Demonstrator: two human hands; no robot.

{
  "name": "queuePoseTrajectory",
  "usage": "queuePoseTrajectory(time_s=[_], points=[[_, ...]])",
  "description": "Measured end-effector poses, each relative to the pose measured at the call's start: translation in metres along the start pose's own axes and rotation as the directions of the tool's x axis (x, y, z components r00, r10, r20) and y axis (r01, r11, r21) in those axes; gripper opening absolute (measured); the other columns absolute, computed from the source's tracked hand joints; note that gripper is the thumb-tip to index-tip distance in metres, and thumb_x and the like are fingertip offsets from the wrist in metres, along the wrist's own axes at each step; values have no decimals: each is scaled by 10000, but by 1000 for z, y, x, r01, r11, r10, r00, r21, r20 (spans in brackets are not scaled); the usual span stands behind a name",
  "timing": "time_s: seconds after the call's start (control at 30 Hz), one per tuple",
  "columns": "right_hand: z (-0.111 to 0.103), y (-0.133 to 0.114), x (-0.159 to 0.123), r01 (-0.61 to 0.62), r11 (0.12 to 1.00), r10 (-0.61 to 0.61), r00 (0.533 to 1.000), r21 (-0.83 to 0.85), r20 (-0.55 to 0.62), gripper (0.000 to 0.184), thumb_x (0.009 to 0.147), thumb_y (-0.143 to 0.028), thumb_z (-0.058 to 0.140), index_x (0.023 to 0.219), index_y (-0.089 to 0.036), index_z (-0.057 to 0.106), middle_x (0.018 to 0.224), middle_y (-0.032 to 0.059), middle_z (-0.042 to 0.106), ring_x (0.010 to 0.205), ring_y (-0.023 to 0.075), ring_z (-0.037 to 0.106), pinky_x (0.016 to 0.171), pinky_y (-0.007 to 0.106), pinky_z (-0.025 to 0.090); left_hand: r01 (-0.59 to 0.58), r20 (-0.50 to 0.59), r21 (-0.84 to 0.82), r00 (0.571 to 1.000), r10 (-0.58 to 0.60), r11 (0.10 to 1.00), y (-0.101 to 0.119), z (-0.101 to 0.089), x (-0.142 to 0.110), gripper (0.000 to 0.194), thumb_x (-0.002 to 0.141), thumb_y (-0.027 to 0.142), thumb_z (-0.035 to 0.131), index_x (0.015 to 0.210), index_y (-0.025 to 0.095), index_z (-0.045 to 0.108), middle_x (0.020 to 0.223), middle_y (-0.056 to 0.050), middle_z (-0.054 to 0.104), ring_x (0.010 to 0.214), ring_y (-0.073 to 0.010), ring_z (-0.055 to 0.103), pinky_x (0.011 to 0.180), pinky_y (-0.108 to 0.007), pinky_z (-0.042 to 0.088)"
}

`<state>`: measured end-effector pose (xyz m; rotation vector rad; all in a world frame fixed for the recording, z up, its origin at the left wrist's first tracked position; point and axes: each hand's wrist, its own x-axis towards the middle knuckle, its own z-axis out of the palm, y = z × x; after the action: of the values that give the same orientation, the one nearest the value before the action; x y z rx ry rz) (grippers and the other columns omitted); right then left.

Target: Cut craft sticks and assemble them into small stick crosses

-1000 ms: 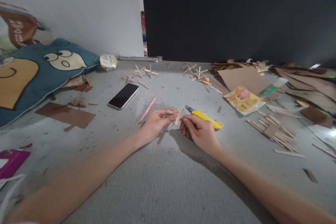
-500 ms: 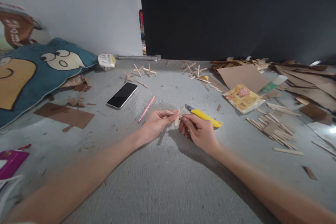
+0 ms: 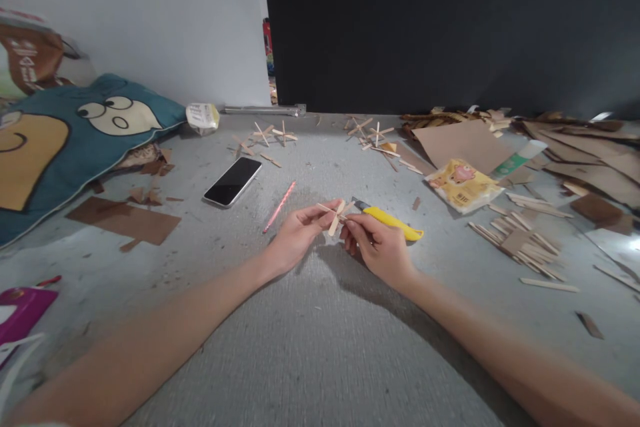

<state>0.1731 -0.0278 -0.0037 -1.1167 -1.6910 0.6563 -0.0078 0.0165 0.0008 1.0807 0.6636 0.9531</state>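
Between my two hands is a small star of crossed wooden craft sticks (image 3: 334, 224), raised a little above the grey surface. My left hand (image 3: 299, 232) pinches it from the left side with thumb and fingers. From the right, my right hand (image 3: 376, 242) pinches the end of one of its sticks, fingers curled. Just behind my right hand lies a yellow utility knife (image 3: 395, 223), its grey tip pointing to the far left. A pink patterned pencil-like stick (image 3: 280, 207) rests beyond my left hand.
A smartphone (image 3: 233, 181) lies at the left, near a cardboard piece (image 3: 125, 220) and a blue cushion (image 3: 95, 140). Several crossed-stick stars (image 3: 284, 135) stand at the back. To the right are a yellow packet (image 3: 463, 185), a glue stick (image 3: 520, 160) and loose craft sticks (image 3: 520, 247).
The stick star has turned and tilted slightly between my fingers, so more of its crossed face shows. Both hands keep their pinch and have barely moved.
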Motion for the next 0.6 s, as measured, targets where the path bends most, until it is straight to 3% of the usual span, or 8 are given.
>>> queuePoseTrajectory(time_s=[0.17, 0.6], points=[[0, -1, 0, -4, 1000, 4, 1000, 21, 3, 329, 1052, -478, 488, 937, -232, 675, 692, 13, 689, 512, 136, 616, 527, 280, 531, 18, 8, -6, 1000, -18, 1000, 2, 0, -2, 358, 729, 539, 880, 865, 218, 800, 1310, -104, 713, 1314, -285, 578, 1120, -435, 394], [-1, 0, -1, 5, 998, -6, 1000, 61, 11, 315, 1051, -441, 504, 880, -231, 666, 641, 4, 655, 490, 133, 590, 503, 276, 503, 51, 69, 38, 996, -53, 998, 2, -3, 2, 396, 653, 582, 917, 821, 238, 815, 1072, -98, 778, 1298, -301, 601, 1155, -474, 359]])
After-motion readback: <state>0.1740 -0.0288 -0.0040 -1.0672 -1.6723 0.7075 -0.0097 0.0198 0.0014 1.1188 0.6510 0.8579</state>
